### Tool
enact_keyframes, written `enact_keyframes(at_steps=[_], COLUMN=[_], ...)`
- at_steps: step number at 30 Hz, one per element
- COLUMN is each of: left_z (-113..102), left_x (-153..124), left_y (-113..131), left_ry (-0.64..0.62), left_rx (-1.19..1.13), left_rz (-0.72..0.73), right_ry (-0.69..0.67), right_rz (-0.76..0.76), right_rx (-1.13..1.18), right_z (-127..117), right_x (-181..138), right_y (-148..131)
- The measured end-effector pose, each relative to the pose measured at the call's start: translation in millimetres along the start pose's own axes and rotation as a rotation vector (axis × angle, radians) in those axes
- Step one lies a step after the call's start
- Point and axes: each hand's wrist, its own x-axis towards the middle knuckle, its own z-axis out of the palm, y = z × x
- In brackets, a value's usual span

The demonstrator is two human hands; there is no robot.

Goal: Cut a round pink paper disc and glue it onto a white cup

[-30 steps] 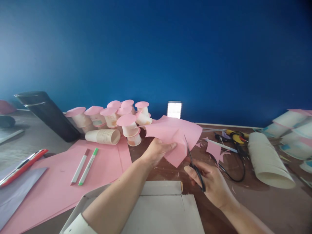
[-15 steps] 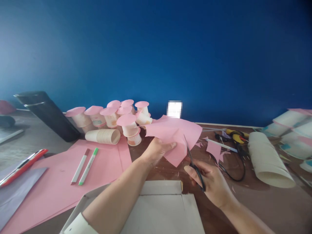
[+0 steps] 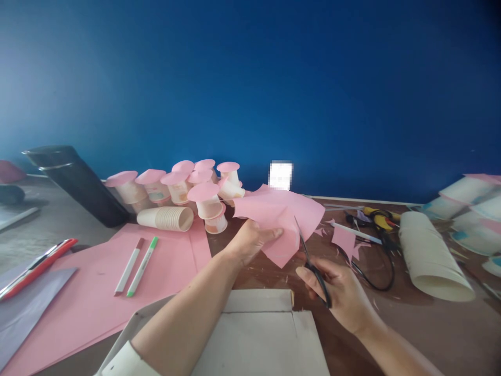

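My left hand [image 3: 250, 241] pinches a cut piece of pink paper [image 3: 279, 222] and holds it up above the brown table [image 3: 430, 324]. Black-handled scissors [image 3: 311, 261] are gripped in my right hand [image 3: 340, 297], with the blades pointing up into the paper's lower right edge. Small pink offcuts [image 3: 344, 241] lie on the table just right of the paper.
Paper cups capped with pink discs [image 3: 203, 201] cluster behind, beside a lying stack of cups [image 3: 166, 218]. Pink sheets [image 3: 90, 292] with two markers [image 3: 135, 266] lie left. A white box [image 3: 258, 334] sits below my arms. A glue gun [image 3: 378, 219], rolled paper [image 3: 430, 256] and a black cylinder [image 3: 76, 183] surround.
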Motion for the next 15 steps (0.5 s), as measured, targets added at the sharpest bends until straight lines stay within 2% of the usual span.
enact_keyframes(at_steps=[15], left_z=[-4.5], left_x=[1.4], left_y=[-0.7], left_ry=[0.005], left_rx=[0.039], left_rz=[-0.014], right_ry=[0.005], right_rz=[-0.002], right_rx=[-0.004], right_z=[0.8], right_x=[-0.4], right_y=[0.4])
